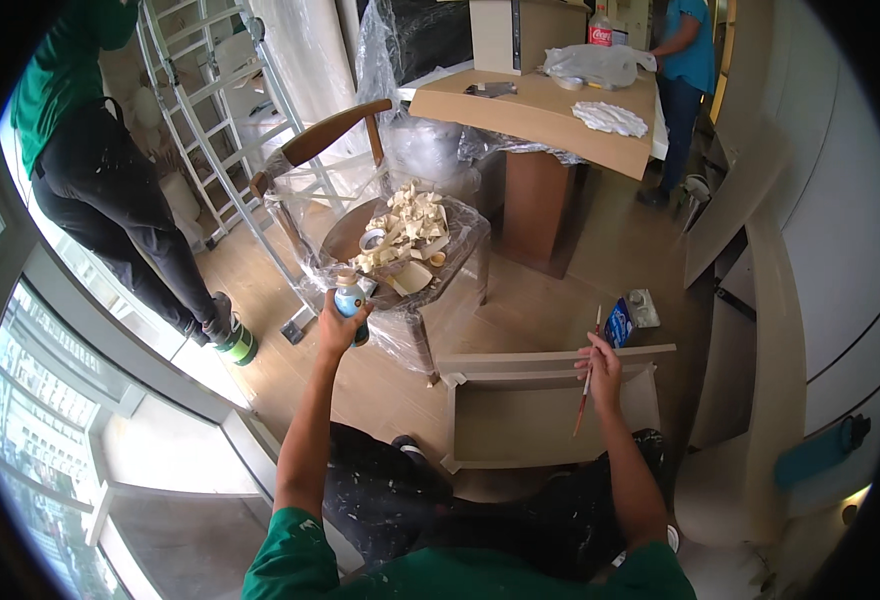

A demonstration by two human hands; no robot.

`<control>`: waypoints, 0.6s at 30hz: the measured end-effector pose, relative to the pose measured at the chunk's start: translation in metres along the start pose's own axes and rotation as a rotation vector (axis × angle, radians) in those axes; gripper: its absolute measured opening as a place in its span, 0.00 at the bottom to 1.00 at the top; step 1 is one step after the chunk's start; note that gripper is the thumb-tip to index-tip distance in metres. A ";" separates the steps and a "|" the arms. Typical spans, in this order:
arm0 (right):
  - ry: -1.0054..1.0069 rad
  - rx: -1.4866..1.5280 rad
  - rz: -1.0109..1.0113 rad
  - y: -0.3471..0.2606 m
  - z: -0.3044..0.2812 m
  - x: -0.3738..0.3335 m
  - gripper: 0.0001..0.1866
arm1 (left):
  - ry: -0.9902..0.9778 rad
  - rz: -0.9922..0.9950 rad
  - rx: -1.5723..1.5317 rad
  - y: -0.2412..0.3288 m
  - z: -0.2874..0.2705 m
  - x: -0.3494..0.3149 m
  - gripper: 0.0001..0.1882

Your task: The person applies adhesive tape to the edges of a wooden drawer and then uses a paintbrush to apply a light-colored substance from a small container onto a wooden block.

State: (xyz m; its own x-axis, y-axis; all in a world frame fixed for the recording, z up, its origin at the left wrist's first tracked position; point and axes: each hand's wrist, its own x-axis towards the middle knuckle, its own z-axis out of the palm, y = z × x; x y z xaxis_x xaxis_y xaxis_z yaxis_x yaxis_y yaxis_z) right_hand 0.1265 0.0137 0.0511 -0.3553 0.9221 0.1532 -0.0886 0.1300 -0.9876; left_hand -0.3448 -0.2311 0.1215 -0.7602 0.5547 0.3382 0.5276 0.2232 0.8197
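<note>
Brush (581, 408), seemingly through right grip (606, 372)

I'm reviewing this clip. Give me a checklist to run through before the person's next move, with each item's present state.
1. Bottle secure in the left hand: ok, fingers wrapped around it.
2. Bottle closed: cannot tell, its top is too small to judge.
3. Thin red-handled brush held in the right hand: ok, held between the fingers.
4. Brush tip clean: cannot tell, too small.
5. Free setting-down space on the plastic-wrapped chair: not ok, crumpled tape is heaped over much of the seat.
6. Co-worker in green apart from both hands: ok, standing off to the left by the ladder.
</note>
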 end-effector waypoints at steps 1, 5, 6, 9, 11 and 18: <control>0.017 0.061 0.007 -0.005 0.000 -0.005 0.18 | -0.037 -0.012 0.067 0.002 -0.003 0.000 0.36; 0.081 0.134 -0.027 -0.016 -0.012 0.000 0.18 | -0.125 0.115 0.354 0.010 -0.005 0.033 0.42; 0.095 0.113 -0.041 -0.018 -0.014 0.000 0.18 | -0.154 0.137 0.418 0.009 -0.004 0.040 0.43; 0.144 0.029 -0.096 -0.024 -0.017 0.003 0.18 | -0.212 0.207 0.472 0.002 -0.005 0.058 0.44; 0.168 -0.040 -0.156 -0.025 -0.015 0.006 0.18 | -0.239 0.237 0.527 -0.008 -0.003 0.065 0.45; 0.181 -0.106 -0.238 -0.032 -0.018 0.012 0.17 | -0.333 0.227 0.672 -0.023 0.010 0.077 0.45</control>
State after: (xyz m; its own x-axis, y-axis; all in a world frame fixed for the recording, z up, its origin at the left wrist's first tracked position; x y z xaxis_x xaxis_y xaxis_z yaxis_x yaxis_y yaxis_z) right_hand 0.1418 0.0267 0.0837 -0.1635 0.9098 0.3815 -0.0487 0.3788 -0.9242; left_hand -0.4120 -0.1852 0.1240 -0.5082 0.8325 0.2206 0.8539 0.4536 0.2552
